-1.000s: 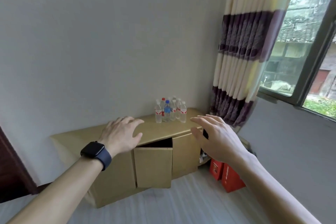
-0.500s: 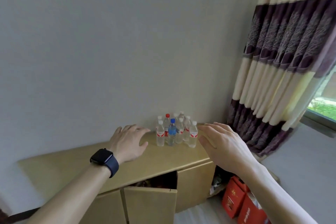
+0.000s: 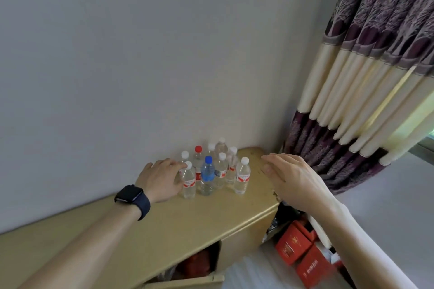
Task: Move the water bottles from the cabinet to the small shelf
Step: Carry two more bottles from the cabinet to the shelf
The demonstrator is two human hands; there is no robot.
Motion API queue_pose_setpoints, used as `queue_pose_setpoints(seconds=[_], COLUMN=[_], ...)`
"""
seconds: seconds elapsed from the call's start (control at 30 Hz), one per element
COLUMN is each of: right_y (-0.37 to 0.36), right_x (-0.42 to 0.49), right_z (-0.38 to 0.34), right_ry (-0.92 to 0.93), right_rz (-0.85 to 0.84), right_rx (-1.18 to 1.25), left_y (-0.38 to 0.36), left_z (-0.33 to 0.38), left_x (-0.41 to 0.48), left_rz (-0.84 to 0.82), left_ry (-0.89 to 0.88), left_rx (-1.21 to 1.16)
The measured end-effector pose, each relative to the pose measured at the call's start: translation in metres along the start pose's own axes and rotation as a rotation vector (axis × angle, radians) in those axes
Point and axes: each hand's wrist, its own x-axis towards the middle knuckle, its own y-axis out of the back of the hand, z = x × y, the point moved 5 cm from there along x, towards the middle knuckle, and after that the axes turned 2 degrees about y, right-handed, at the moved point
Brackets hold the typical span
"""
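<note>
Nearest the camera, both forearms are stretching forward, the left one wearing a dark watch (image 3: 132,197). Below them a cabinet door (image 3: 183,283) is hanging ajar, and red boxes (image 3: 296,247) are sitting on the floor to the right.

Over the last second the person has been closing in. The hands, which were hovering short of the cabinet's near edge, are now reaching across the cabinet (image 3: 187,223) top to the water bottles. That suggests the first pick-up is only starting. Every bottle is standing upright on the cabinet top, and the small shelf is not showing.

The left hand (image 3: 162,178) is arriving at the front-left bottle (image 3: 189,180). Its fingers are loosely spread, the fingertips (image 3: 184,165) touching the white cap and the thumb lying just beside the body, not yet wrapping it. The right hand (image 3: 293,180) is hanging near the right end of the top, fingers apart and nearly straight, holding nothing. The right front bottle (image 3: 242,177) is standing clear of it to its left.

Between the two hands the blue-capped bottle (image 3: 207,176) is standing in front, with the red-capped bottle (image 3: 198,159) and several white-capped ones crowding behind it against the wall (image 3: 141,54). Far right, a striped curtain (image 3: 364,101) is hanging.
</note>
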Motion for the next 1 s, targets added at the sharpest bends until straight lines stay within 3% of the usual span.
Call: queue_pose_setpoints(seconds=[0.23, 0.37, 0.57, 0.73, 0.83, 1.0], right_y=[-0.094, -0.153, -0.222, -0.256, -0.267, -0.274], right_x=[0.075, 0.113, 0.173, 0.192, 0.189, 0.183], right_z=[0.069, 0.102, 0.130, 0.140, 0.141, 0.152], right_ry=[-0.072, -0.171, -0.118, -0.054, -0.056, -0.055], right_rz=[-0.214, -0.415, -0.583, -0.639, -0.596, -0.496], right_rx=[0.043, 0.025, 0.042, -0.128, -0.074, -0.186], left_y=[-0.075, -0.105, -0.140, -0.165, -0.181, -0.178], left_z=[-0.015, -0.019, -0.022, -0.026, -0.025, -0.023], left_x=[0.096, 0.134, 0.178, 0.199, 0.204, 0.200], left_rz=[-0.187, -0.201, -0.143, -0.243, -0.322, -0.368], left_ry=[0.111, 0.250, 0.422, 0.447, 0.446, 0.303], left_rx=[0.018, -0.066, -0.100, 0.044, -0.064, -0.029])
